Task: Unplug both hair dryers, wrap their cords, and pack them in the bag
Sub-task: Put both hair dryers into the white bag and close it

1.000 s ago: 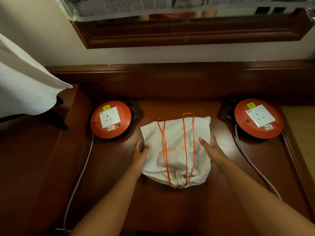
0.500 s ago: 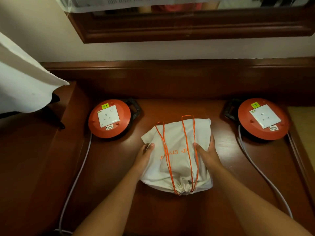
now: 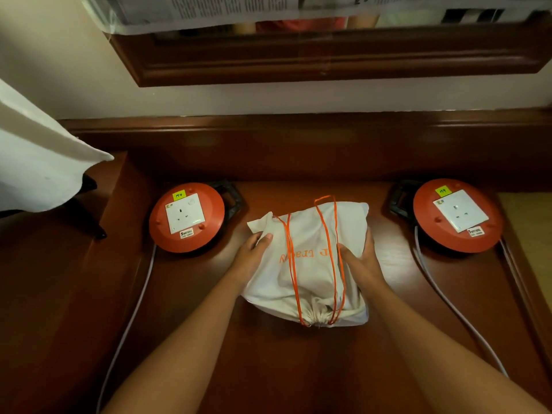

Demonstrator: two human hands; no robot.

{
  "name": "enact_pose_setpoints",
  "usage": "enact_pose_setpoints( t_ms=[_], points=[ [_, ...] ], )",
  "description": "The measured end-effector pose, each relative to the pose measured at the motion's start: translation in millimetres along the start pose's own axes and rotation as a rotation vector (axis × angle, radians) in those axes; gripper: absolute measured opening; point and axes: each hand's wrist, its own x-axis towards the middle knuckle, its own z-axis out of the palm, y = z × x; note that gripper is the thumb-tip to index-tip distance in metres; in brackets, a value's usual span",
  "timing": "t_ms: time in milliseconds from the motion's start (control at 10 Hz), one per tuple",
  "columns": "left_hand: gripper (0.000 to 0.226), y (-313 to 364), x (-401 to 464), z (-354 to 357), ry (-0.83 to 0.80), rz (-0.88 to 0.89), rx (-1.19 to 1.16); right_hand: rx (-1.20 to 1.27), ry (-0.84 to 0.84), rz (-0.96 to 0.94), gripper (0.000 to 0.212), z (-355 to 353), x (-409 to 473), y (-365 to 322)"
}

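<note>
White drawstring bag lies centre of the dark wooden tabletop, between two orange cable reels. Bag bulges, cloth creased, mouth cinched shut at the near end, puckered. Orange drawstrings run in long loops over the top toward the far edge. Orange lettering across the front, partly folded, unreadable. Left hand grips the bag's left side, thumb over the cloth, fingers curled into it. Right hand grips the right side, thumb on top, fingers wrapped behind. Left reel and right reel each carry a white socket, nothing plugged in; grey cables trail toward the near edge.
</note>
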Motion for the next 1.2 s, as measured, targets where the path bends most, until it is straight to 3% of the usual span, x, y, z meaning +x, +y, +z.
enact_pose_setpoints(
  t_ms=[200,300,700,1000,1200],
  points=[
    [0.041,23,26,-2,-0.052,0.04,-0.026,-0.013,0.029,-0.018,0.073,4,33,-10],
    [0.064,33,40,-5,-0.051,0.05,0.006,-0.008,0.047,-0.021,0.074,7,47,-13],
    [0.035,59,78,-1,0.05,0.155,0.056,-0.03,0.092,0.01,0.083,20,87,-18],
    [0.058,51,79,-5,0.148,0.155,0.189,-0.053,0.074,-0.003,0.071,15,87,-22],
    [0.058,58,62,-5,0.193,0.209,0.244,-0.078,0.098,0.013,0.058,5,70,-35]
  ],
)
